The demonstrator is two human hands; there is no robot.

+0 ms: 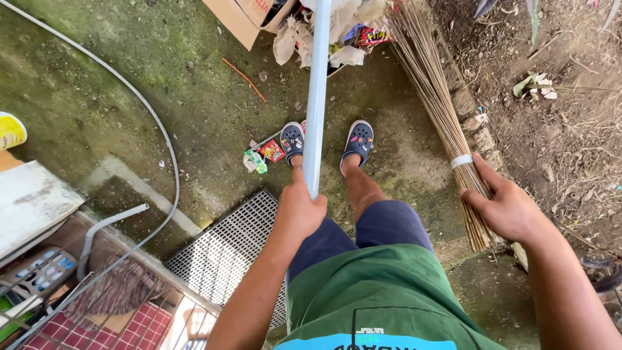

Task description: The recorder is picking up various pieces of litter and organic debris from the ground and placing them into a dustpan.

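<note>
My left hand (299, 210) grips a long pale blue pole (317, 84) that runs away from me toward a pile of litter (324, 35) at the top of the view. Its far end is hidden among the litter. My right hand (508, 206) holds a stick broom (435, 97) of thin brown midribs, just below its white band. The broom's tips reach the litter pile. My feet in dark blue clogs (358, 139) stand on mossy concrete between the two tools.
Small wrappers (262, 155) lie by my left foot. A cardboard box (243, 16) sits by the litter. A grey hose (170, 149) curves across the ground at left. A metal grate (227, 249) lies near me. Bare soil with dry leaves (557, 116) is at right.
</note>
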